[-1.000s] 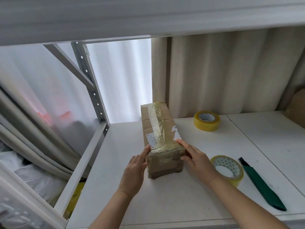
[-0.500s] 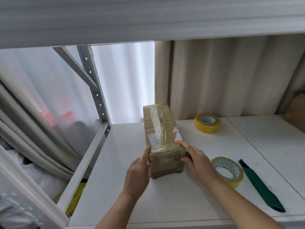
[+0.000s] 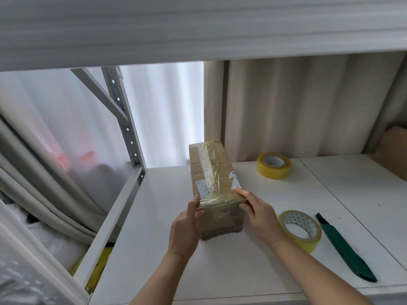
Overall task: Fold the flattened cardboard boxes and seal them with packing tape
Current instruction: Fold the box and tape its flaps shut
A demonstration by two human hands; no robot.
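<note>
both hands [image 3: 185, 227] [image 3: 257, 213] still on taped box [image 3: 212, 172], fingers pinching its near end, barely moved

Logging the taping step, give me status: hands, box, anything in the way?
Left hand and right hand grip the near end of the box. Box taped along the top, resting on the shelf. Tape roll beside the right hand, not blocking.
</note>
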